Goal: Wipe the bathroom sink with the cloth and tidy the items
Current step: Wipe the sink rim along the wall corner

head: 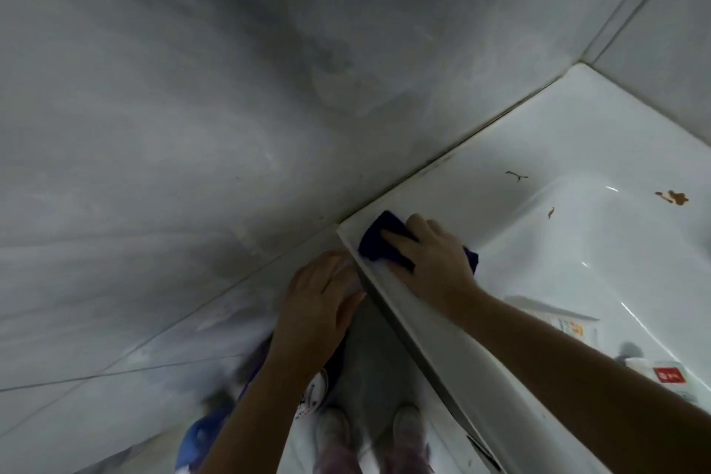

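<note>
Over the sink [481, 173] the right forearm [577, 366] is stretched, the cloth [379, 231] pressed on the sink's corner rim under the flat fingers [398, 239] of the right hand [431, 262]. The left hand [319, 296] is held uncurled and empty beside that corner. Rim-wiping is judged current; the brown specks [673, 198] in the basin await the next strokes.

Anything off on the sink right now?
Yes: brown flecks dot the far rim and basin slope of the white ceramic sink, beyond the dark blue cloth under the right hand. Two labelled white packages lie inside the basin, not put away.
</note>
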A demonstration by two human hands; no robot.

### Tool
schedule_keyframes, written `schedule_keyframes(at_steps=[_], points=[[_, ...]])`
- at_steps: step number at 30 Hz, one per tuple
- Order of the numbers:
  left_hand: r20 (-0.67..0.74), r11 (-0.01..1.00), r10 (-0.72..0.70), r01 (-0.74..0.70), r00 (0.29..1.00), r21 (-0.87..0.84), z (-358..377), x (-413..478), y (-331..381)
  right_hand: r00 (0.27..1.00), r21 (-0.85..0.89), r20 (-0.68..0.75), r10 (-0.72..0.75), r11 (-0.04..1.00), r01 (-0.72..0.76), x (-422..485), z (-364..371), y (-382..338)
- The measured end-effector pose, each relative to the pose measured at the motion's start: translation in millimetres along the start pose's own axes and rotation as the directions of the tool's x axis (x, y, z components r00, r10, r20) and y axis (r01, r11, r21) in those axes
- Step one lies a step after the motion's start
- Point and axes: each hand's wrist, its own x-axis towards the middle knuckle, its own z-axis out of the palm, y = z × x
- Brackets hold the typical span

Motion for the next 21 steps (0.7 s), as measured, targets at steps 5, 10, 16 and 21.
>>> schedule_keyframes(at_steps=[5,10,16,21], points=[[-0.060,0.997,-0.075,0.076,0.995,0.014,-12.9,-20.4,11.5,0.930,-0.006,-0.103,0.353,0.935,-0.356,30.2,-15.9,33.6],[-0.059,0.995,-0.101,0.102,0.993,0.002,-20.8,-28.4,17.9,0.995,0.130,0.051,0.091,0.987,-0.097,32.8,21.0,-56.6],[-0.113,0.990,-0.138,0.135,0.984,-0.031,-24.8,-27.7,31.9,0.997,0.109,0.070,0.012,0.994,-0.019,-9.6,1.8,-38.9],[-0.091,0.988,-0.146,0.141,0.985,-0.057,-19.4,-29.3,33.7,0.999,0.115,0.049,-0.016,0.993,0.010,-4.1,5.6,-28.0]])
